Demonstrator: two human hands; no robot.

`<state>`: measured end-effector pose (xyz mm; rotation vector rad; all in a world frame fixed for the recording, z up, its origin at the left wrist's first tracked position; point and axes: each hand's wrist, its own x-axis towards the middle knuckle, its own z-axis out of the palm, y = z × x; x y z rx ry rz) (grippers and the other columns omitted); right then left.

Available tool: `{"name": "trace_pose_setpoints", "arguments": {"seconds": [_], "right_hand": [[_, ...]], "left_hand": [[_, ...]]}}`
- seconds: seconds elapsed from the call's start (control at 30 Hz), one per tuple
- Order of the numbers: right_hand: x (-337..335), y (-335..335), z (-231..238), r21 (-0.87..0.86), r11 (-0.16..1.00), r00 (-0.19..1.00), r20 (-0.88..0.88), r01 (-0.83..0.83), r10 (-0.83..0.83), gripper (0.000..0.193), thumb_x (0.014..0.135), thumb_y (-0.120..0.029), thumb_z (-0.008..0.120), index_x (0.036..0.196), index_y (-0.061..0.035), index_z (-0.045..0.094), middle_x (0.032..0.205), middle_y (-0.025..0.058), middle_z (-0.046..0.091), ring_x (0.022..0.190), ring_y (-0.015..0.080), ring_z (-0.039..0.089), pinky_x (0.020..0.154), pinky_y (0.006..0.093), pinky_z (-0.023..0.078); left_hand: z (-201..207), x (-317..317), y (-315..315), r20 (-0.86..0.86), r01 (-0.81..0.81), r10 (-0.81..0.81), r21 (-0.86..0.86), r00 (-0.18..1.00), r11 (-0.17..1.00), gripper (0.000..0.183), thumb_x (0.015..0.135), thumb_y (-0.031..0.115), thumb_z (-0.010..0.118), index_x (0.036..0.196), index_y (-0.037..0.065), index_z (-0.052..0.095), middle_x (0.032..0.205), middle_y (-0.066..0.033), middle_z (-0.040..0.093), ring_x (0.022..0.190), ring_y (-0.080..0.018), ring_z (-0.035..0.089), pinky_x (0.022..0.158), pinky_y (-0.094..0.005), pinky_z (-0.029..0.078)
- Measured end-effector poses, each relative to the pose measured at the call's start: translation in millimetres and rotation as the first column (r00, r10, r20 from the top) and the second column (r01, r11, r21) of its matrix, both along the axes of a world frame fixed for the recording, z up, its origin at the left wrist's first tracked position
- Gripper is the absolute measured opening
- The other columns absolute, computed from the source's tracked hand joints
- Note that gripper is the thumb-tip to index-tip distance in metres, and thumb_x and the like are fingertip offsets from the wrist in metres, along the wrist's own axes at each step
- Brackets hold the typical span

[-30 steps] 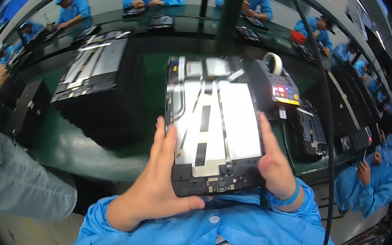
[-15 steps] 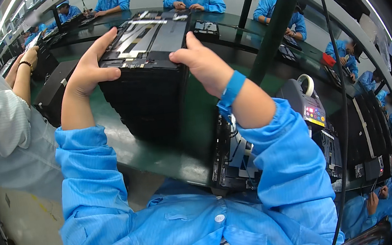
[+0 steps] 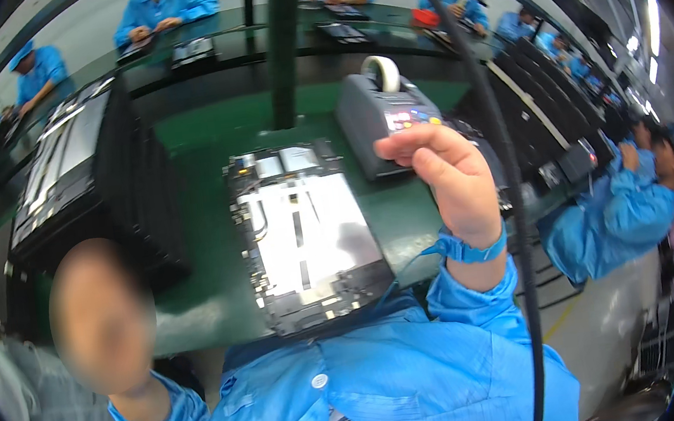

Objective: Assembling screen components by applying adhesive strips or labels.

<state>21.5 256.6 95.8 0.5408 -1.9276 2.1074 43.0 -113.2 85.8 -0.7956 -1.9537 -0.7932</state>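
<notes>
An opened electronic tablet-like unit [image 3: 314, 230], with a silver plate, thin cables and small boards along its edges, lies on the green bench top in front of me. My right hand [image 3: 460, 184] is raised beside the grey tape dispenser [image 3: 369, 124], fingers loosely bent with the thumb apart and nothing visible in them. Its fingertips overlap the dispenser's lit button panel; I cannot tell whether they touch. A blue wrist strap [image 3: 474, 249] circles that wrist. My left hand [image 3: 104, 316] is near the stack of black units [image 3: 129, 176], its fingers smeared out.
A white tape roll [image 3: 381, 74] sits on top of the dispenser. Dark upright panels [image 3: 540, 96] stand in a row at the right. A black cable [image 3: 509, 191] hangs in front, and a dark green post [image 3: 282, 59] rises behind the unit. Several co-workers in blue sit across the bench.
Both hands have come off the stack of black units, which they held before. My view has swung right, bringing the opened unit to the middle. The right hand is now at the tape dispenser.
</notes>
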Motion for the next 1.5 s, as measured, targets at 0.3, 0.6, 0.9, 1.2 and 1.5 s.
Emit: {"name": "trace_pose_setpoints", "arguments": {"seconds": [0.3,0.6,0.9,1.2,1.5], "right_hand": [[-35.3,100.0,-93.1,-0.005,0.908,0.701,0.638,0.419,-0.32,0.031,0.089,-0.037,0.06,0.095,-0.0066,0.062,0.078,0.0024,0.064,0.059,0.0081,0.054,0.05,0.0209,0.039],[-19.3,37.2,-67.0,0.045,0.961,0.9,0.34,0.273,-0.272,0.025,0.093,-0.026,0.056,0.081,-0.0055,0.064,0.068,0.0,0.06,0.06,0.0086,0.054,0.057,0.0217,0.042],[-8.7,-26.5,-18.4,0.675,0.737,0.992,-0.116,0.039,0.054,0.018,0.087,-0.018,0.062,0.08,-0.0019,0.067,0.071,0.0127,0.062,0.065,0.0272,0.06,0.058,0.0343,0.046],[-27.6,-48.7,-15.2,0.717,0.693,0.959,-0.136,-0.077,0.247,0.019,0.086,-0.021,0.059,0.075,-0.0072,0.065,0.066,0.0111,0.06,0.064,0.031,0.06,0.058,0.0393,0.047],[-39.0,-58.1,-0.5,0.681,0.731,0.96,-0.166,-0.055,0.227,0.013,0.076,-0.014,0.07,0.082,-0.0039,0.066,0.073,0.0117,0.063,0.068,0.0293,0.062,0.06,0.0369,0.048]], "left_hand": [[-25.1,-32.1,99.4,0.248,0.388,-0.336,-0.207,0.909,0.898,0.019,0.06,-0.001,0.069,0.077,0.005,0.063,0.079,-0.0072,0.06,0.086,-0.03,0.062,0.076,-0.0425,0.047],[-17.1,-59.4,129.2,0.313,0.528,-0.456,-0.206,0.834,0.824,0.016,0.066,0.004,0.069,0.082,0.003,0.066,0.081,-0.0082,0.061,0.082,-0.0281,0.061,0.073,-0.0383,0.046],[-28.9,-74.0,134.5,0.66,0.508,-0.533,0.256,0.53,0.822,0.012,0.075,0.01,0.071,0.075,0.0,0.065,0.066,-0.0047,0.059,0.057,-0.0135,0.053,0.051,-0.0259,0.039],[-40.1,-81.1,115.4,0.462,0.564,-0.642,0.315,0.612,0.764,0.011,0.07,0.007,0.075,0.075,0.004,0.065,0.071,-0.0063,0.061,0.063,-0.0182,0.058,0.057,-0.0287,0.044],[-47.7,-80.3,104.1,0.325,0.453,-0.566,0.362,0.758,0.815,0.011,0.068,0.004,0.074,0.073,0.004,0.065,0.068,-0.0066,0.061,0.061,-0.0218,0.057,0.056,-0.0317,0.043]]}}
